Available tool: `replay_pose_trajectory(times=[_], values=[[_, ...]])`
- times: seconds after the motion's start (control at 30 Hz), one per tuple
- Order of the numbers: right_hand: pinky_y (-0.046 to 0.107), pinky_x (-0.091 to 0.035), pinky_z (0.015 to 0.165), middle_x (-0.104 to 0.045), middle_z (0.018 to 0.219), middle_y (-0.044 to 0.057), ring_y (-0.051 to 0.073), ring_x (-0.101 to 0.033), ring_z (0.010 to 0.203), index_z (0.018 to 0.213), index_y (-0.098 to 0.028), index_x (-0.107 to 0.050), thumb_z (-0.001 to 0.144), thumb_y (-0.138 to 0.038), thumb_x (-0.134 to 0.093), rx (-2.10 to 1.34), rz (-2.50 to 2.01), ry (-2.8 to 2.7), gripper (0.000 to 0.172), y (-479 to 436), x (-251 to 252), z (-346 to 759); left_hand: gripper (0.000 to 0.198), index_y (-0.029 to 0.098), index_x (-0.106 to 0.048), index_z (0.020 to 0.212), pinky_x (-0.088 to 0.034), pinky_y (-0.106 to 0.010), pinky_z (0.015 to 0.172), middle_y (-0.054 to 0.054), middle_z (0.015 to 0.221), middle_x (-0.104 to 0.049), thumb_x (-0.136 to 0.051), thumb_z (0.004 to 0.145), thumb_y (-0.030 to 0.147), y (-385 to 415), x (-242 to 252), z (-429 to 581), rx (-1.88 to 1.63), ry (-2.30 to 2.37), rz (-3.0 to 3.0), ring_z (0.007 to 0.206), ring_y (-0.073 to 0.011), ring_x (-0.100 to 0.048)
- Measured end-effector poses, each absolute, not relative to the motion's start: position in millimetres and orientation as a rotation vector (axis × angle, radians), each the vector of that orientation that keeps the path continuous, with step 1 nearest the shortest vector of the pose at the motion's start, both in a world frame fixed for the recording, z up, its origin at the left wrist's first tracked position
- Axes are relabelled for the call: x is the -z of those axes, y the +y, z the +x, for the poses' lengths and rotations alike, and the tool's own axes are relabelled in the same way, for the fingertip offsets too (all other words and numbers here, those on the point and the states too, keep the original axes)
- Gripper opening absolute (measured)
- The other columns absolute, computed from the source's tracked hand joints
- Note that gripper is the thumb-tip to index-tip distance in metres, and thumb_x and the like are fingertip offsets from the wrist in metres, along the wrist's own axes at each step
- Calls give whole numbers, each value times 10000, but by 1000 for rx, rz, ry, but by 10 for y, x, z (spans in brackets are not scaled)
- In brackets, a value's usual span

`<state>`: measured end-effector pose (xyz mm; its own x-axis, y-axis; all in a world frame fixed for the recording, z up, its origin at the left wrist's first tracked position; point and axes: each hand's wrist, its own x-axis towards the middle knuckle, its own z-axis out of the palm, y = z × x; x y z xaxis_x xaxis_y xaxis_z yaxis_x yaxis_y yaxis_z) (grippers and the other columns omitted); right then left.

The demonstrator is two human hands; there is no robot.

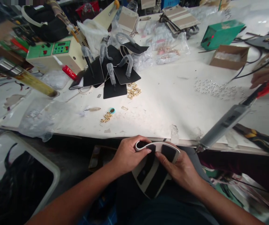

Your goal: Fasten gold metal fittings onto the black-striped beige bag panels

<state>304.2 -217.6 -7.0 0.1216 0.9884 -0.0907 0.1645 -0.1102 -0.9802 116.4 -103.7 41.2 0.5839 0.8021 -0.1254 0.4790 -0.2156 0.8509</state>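
Observation:
Over my lap, in front of the table edge, I hold a bendy panel (pixel 156 179) in beige with black strips and a pale edge. Its upper edge curls into a wave. My left hand (pixel 131 156) pinches the upper left corner between thumb and fingers. On the upper right part, my right hand (pixel 180 167) presses its thumb against the striped face, with its fingers behind and hidden. Beyond them on the table lie several black panels (pixel 115 89) with plastic-wrapped straps. Gold metal fittings (pixel 134 90) sit beside these, and a smaller group of gold fittings (pixel 106 117) lies nearer.
A soldering-iron-like grey tool (pixel 225 126) juts over the table edge at right, near black-handled pliers (pixel 258 137). Another person's hand (pixel 266 76) is at far right by scattered small clear pieces (pixel 218 89). At lower left stands a white bin (pixel 56 170) holding black material.

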Motion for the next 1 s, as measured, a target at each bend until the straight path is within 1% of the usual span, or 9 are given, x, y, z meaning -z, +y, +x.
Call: replay_pose_trajectory(times=[0.07,0.13,0.23,0.3,0.37,0.53,0.7,0.8,1.0], values=[[388,-614,917,-797,1093,58,267,-757,987,1230,-239,-741,1002,-433,-656,-1142,-1493,-1149,311,-2108,91,3035,187,219,-769,1005,-522,-248,674,23,821,-764,-778,819,228,-974,-362,1210,-399,1088,1803,721,-160,-684],[373,-607,873,-806,1041,49,275,-757,953,1173,-226,-758,983,-437,-663,-1144,-1544,-1115,300,-2016,86,3041,224,203,-755,1026,-509,-256,663,19,799,-742,-774,810,257,-906,-318,1265,-380,1118,1757,715,-169,-668],[333,-582,776,-807,945,37,278,-756,892,982,-215,-766,959,-416,-659,-1138,-1660,-1087,229,-1871,34,3057,245,182,-741,1010,-499,-269,684,13,801,-728,-775,774,238,-796,-270,1350,-378,1132,1730,733,-177,-656],[315,-550,708,-797,863,37,275,-749,836,864,-211,-742,955,-392,-642,-1122,-1760,-1114,227,-1786,-20,3063,237,177,-737,970,-497,-273,687,7,804,-732,-777,738,206,-726,-243,1398,-374,1149,1699,745,-184,-660],[308,-520,693,-787,819,43,273,-741,819,805,-207,-715,955,-347,-624,-1070,-1864,-1181,225,-1711,-79,3064,231,177,-738,934,-493,-272,659,1,797,-738,-780,707,183,-667,-215,1437,-354,1170,1649,740,-190,-665],[303,-470,731,-792,897,74,258,-731,874,884,-187,-719,951,-237,-590,-993,-1999,-1330,154,-1564,-192,3052,258,170,-748,895,-482,-269,601,-11,766,-740,-806,644,170,-581,-155,1509,-315,1232,1543,703,-199,-670],[303,-456,763,-783,983,110,261,-716,937,999,-153,-730,944,-252,-598,-971,-2070,-1308,174,-1459,-217,3049,238,165,-752,860,-492,-267,619,-25,804,-744,-788,627,135,-550,-152,1567,-295,1204,1573,729,-200,-677],[301,-450,745,-779,960,121,261,-715,920,952,-142,-734,926,-254,-605,-994,-2090,-1289,172,-1418,-219,3059,259,160,-751,870,-510,-278,636,-34,814,-748,-787,617,116,-536,-151,1588,-296,1213,1605,747,-215,-688],[275,-463,702,-782,904,105,237,-719,857,917,-136,-752,893,-246,-625,-1052,-2074,-1267,170,-1393,-252,3078,422,151,-756,1001,-562,-344,749,-61,907,-771,-850,590,138,-516,-133,1588,-318,1264,1726,843,-274,-720]])
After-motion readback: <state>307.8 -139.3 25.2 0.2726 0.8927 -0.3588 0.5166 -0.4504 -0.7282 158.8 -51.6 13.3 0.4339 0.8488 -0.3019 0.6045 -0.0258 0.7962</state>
